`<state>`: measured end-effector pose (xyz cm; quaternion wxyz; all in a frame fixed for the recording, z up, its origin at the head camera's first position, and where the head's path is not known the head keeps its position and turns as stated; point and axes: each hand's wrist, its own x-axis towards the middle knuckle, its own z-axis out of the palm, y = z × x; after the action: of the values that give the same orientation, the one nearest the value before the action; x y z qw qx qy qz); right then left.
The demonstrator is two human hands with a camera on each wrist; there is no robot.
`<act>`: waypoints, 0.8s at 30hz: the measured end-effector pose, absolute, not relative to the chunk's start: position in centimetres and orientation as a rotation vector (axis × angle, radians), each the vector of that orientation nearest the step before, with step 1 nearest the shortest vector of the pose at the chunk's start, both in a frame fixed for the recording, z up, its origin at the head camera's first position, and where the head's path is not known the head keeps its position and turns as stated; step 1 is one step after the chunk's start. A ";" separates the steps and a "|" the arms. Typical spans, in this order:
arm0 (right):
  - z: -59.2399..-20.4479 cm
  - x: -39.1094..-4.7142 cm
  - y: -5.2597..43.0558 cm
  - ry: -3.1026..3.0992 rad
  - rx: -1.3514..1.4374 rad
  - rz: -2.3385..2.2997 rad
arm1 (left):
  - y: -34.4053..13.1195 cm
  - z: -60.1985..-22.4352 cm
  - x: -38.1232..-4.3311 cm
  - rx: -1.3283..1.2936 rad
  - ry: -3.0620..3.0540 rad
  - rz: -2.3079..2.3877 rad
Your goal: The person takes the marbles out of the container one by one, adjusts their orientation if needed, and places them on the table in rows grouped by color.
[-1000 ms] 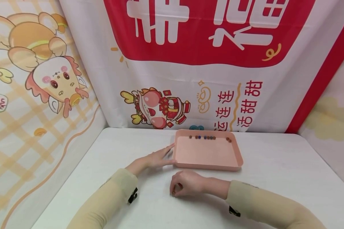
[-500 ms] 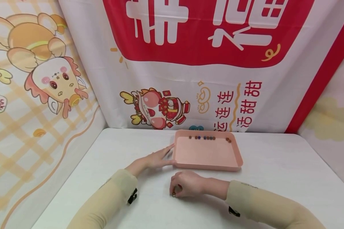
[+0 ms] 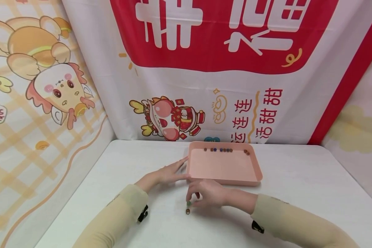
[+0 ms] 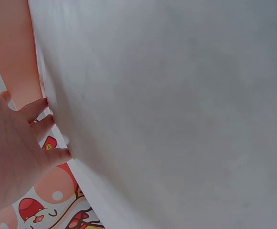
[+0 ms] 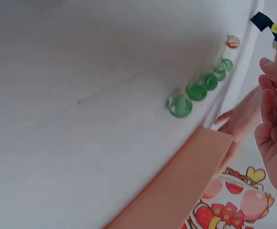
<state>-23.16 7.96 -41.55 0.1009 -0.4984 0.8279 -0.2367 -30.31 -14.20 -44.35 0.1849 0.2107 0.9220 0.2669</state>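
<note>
My left hand [image 3: 168, 173] has its fingers spread at the left side of a pink tray [image 3: 224, 167]; its fingers are also extended in the left wrist view. My right hand [image 3: 209, 193] is in front of the tray, just above the white table, with nothing visible between thumb and fingers. Beside its fingertips lies a brown-orange marble [image 3: 187, 211], with a green marble [image 3: 188, 203] behind it. The right wrist view shows a row of several green marbles [image 5: 197, 91] leading from the striped orange marble [image 5: 232, 42] toward the tray; the hand hides most of this row in the head view.
Several brown and blue marbles [image 3: 224, 150] line the tray's far wall, with two brown ones near its far right corner. A white banner with a red panel [image 3: 218, 41] hangs behind the table [image 3: 297, 193]. A patterned wall covering [image 3: 46, 103] stands on the left.
My right hand has let go of the brown-orange marble and shifted up and slightly right, exposing a green marble. The left hand and the tray stay in place.
</note>
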 end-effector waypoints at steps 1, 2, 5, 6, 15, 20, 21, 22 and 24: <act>-41.3 -23.2 8.2 2.453 -1.452 -0.711 | -14.2 -44.4 -30.3 0.591 2.597 0.751; -41.0 -23.2 8.5 2.457 -1.425 -0.724 | -14.2 -44.4 -30.3 0.587 2.596 0.753; -40.2 -23.2 9.5 2.464 -1.349 -0.778 | -14.2 -44.5 -30.4 0.579 2.597 0.750; -40.0 -23.2 9.9 2.469 -1.339 -0.796 | -14.2 -44.6 -30.4 0.579 2.597 0.752; -38.5 -23.8 13.7 2.642 -1.274 -0.842 | -14.2 -44.6 -30.5 0.565 2.587 0.762; -37.8 -24.6 15.8 2.801 -1.324 -0.799 | -14.2 -44.6 -30.6 0.560 2.585 0.751; -37.6 -24.9 16.2 2.831 -1.340 -0.792 | -14.2 -44.6 -30.6 0.565 2.585 0.753; -37.5 -25.1 16.6 2.851 -1.350 -0.797 | -14.2 -44.5 -30.6 0.565 2.584 0.753; -37.2 -25.5 17.4 2.871 -1.364 -0.830 | -14.2 -44.5 -30.6 0.560 2.582 0.757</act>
<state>-25.52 17.41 -37.25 -0.0718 -0.4142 0.8717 -0.2519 -30.64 -14.19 -44.54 0.1953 0.2000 0.9213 0.2703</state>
